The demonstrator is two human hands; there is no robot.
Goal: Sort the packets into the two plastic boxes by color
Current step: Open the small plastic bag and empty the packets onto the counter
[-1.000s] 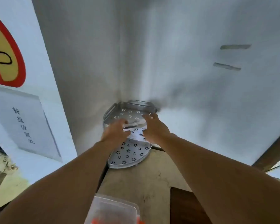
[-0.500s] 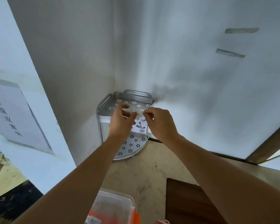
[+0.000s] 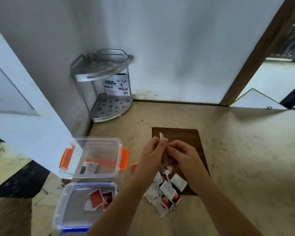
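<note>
Head view, beige stone counter (image 3: 228, 150), white corner walls (image 3: 177, 48), steel rack (image 3: 109, 92)

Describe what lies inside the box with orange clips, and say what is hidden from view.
Inside the box with orange clips lie a few packets, dark and white-grey, near its front wall. Nothing covers them, but blur hides their exact number and print.
</note>
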